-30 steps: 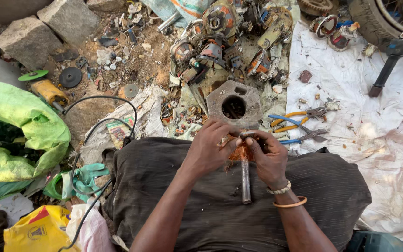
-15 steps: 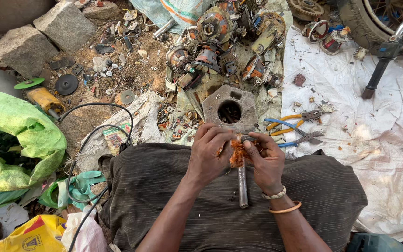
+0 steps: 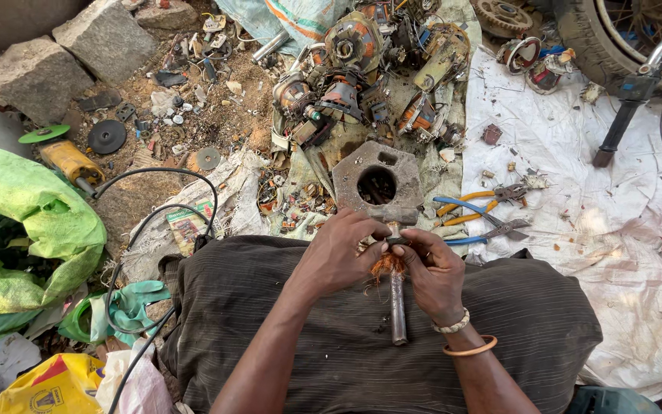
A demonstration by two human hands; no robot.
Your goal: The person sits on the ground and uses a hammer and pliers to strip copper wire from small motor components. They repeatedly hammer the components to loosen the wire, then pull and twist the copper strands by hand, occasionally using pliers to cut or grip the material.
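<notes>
Both hands met over the lap on a dark striped cloth (image 3: pixel 285 330). Left hand (image 3: pixel 336 257) & right hand (image 3: pixel 434 268) were each clamped on a tuft of copper wire (image 3: pixel 385 266) w/ a grey metal shaft (image 3: pixel 398 307) pointing back toward the body, fingertips nearly touching. Just beyond the knuckles sat a flat metal block (image 3: pixel 381 180) w/ a round hole. Pliers (image 3: pixel 480 211) lay close on the right, on white sheeting (image 3: pixel 614 230). Scrap motor parts (image 3: pixel 362 84) crowded the far side; open cloth only nearer the body.
</notes>
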